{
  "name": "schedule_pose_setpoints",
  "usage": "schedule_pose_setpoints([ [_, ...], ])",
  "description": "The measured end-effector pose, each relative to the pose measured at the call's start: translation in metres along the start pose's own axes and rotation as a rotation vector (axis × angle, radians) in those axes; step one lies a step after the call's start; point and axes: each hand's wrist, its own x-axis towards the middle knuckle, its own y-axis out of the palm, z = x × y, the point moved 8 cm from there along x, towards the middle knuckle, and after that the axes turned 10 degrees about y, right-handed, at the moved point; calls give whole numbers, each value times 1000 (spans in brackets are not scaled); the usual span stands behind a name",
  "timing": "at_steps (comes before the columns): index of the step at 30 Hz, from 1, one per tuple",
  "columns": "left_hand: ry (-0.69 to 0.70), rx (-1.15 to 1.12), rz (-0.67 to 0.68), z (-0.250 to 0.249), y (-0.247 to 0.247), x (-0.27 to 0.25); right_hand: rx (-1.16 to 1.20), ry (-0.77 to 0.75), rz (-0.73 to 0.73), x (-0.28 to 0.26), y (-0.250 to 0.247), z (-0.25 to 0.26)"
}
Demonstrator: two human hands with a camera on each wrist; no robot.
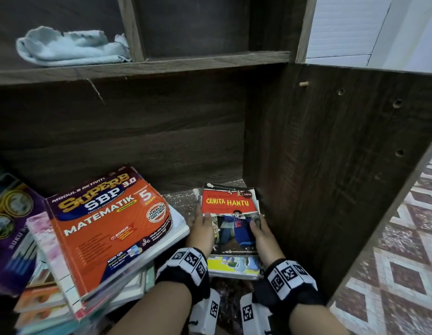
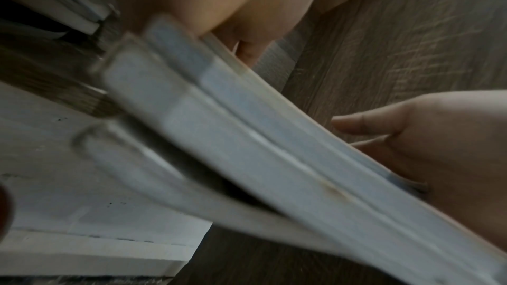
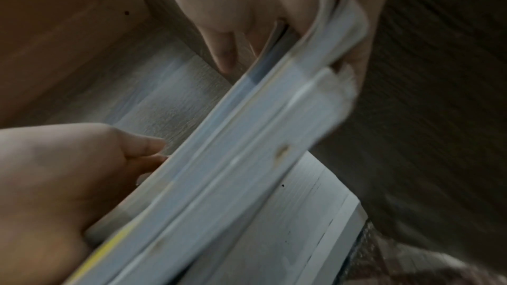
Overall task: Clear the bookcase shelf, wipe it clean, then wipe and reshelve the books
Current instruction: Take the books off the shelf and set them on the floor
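At the shelf's right corner, both hands hold a small stack of books.
The left hand (image 1: pixel 201 232) and right hand (image 1: pixel 264 234) clasp the stack (image 1: pixel 230 228) from its sides, thumbs on the "Cerita Hantu" cover, at 5 o'clock in the compartment. This looks like clearing or reshelving; I cannot tell which. A taller pile (image 1: pixel 108 228) sits at 7 o'clock; the cloth (image 1: pixel 70 47) lies in the 11 o'clock compartment.
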Motion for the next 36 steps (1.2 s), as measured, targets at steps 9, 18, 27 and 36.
schedule_pose_setpoints([
  [9,103,-297,-44,-27,-5,-35,-28,-337,-110,-60,-22,34],
  [18,149,-611,-57,-91,-53,-127,106,-458,-94,-157,-32,53],
  [27,363,-641,52,-174,-77,-210,107,-665,-147,-298,-58,97],
  [36,442,-669,319,-198,15,-297,129,-646,-403,-387,-163,40],
])
